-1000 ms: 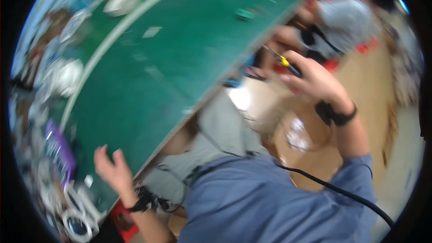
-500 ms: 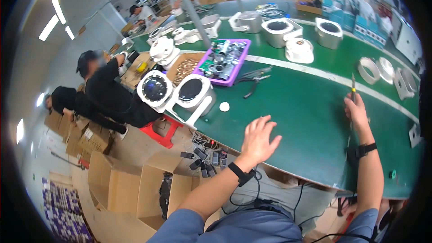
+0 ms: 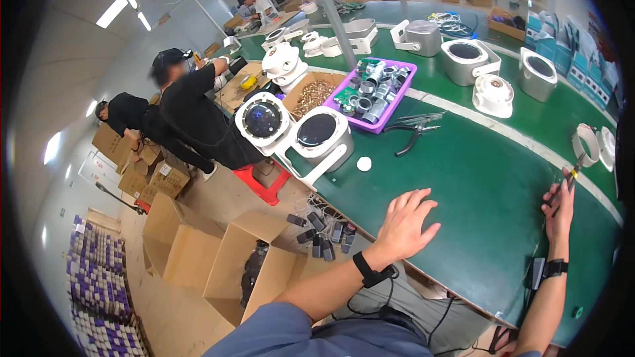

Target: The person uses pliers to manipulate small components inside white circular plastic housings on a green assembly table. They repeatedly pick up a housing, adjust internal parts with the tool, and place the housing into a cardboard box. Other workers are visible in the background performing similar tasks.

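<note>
Bright light falls from ceiling tubes [image 3: 112, 12], far left of the purple tray [image 3: 360, 125].
Reflections dot the dark dome [image 3: 263, 120] left of the tray; farthest out, straight lines bow into black.

Head view (fisheye) looks down over table [image 3: 483, 205]

You have a slim, pointed tool [image 3: 575, 173] with a yellow band in your right hand [image 3: 561, 208], tilted, tip away from you, over the green counter [image 3: 476, 185]; its handle is partly hidden.
</note>
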The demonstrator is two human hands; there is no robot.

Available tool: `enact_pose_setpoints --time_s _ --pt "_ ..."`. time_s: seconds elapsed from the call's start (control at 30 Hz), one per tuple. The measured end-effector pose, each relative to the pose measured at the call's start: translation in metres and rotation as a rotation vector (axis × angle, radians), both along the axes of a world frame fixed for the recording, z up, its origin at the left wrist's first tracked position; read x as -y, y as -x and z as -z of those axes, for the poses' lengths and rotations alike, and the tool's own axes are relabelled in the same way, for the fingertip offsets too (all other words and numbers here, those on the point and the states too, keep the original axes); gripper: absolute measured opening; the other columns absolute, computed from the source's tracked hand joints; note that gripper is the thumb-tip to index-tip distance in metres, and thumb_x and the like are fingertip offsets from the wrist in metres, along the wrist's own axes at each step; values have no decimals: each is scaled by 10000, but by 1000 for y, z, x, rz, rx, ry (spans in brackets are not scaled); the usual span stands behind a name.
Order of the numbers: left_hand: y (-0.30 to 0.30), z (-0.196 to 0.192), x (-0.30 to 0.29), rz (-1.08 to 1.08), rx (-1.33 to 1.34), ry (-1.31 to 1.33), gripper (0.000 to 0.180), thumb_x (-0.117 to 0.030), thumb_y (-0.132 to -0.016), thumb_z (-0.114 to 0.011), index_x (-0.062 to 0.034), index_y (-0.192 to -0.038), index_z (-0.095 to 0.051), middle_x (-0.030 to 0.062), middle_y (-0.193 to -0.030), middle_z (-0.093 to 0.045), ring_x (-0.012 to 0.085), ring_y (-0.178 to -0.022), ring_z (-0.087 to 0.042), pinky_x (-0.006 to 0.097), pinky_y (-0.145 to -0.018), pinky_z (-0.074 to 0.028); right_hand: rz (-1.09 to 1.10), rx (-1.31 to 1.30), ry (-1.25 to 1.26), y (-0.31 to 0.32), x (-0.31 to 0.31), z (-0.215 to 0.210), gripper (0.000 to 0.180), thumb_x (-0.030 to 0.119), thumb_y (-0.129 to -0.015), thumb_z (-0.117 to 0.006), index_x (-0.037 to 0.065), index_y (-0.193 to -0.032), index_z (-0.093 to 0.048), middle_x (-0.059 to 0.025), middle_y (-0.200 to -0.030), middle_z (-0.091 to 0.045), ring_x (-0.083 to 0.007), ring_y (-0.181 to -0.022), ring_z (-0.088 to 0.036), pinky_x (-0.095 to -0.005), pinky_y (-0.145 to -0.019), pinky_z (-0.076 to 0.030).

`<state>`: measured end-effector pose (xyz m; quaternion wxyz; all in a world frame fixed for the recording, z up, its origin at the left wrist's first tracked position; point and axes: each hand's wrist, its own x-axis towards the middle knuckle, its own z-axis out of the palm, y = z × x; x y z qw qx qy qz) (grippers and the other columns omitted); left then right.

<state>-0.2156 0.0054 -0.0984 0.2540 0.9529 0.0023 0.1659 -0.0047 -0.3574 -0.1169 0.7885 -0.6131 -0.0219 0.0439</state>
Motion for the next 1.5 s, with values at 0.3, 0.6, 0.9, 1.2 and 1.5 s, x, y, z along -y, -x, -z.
enact_pose_setpoints --time_s 0.3,0.6,0.9,1.2,1.5 --pt "0 -1 0 -2 -1 -26 426 -238 -857 -753 -82 -1234 -630 132 -1432 -521 355 -1328 -464 501 -1100 -371 57 4 -83 13 -25 -10 583 481 -1086 -459 217 -1593 -349 43 -938 -507 -72 -794 -517 -266 -756 -490" --pt "0 0 2 7 13 -29 416 -237 -855 -754 -82 -1223 -635 130 -1424 -533 356 -1320 -474 506 -1094 -380 -109 122 18 1 -9 6 571 349 -1072 -531 144 -1581 -371 41 -868 -463 -62 -732 -474 -220 -637 -394" --pt "2 7 2 0 31 -66 417 -250 -870 -751 -89 -1236 -632 141 -1459 -521 368 -1337 -472 514 -1106 -380 -11 57 -8 5 -13 -1 556 305 -1058 -563 115 -1551 -390 49 -830 -483 -56 -682 -484 -220 -567 -358" --pt "-7 -29 -16 290 -234 -147 485 -302 -897 -730 -61 -1301 -614 174 -1421 -561 386 -1314 -513 501 -1091 -423 0 72 -16 4 -10 6 556 307 -1057 -563 110 -1547 -388 36 -833 -517 -55 -654 -496 -210 -546 -361" --pt "-146 -67 30 553 -547 1256 275 -266 -1054 -579 -91 -1266 -594 70 -1152 -672 148 -994 -666 320 -878 -558 4 84 8 5 -13 3 560 303 -1041 -575 90 -1530 -406 19 -870 -575 -52 -662 -523 -215 -556 -400"
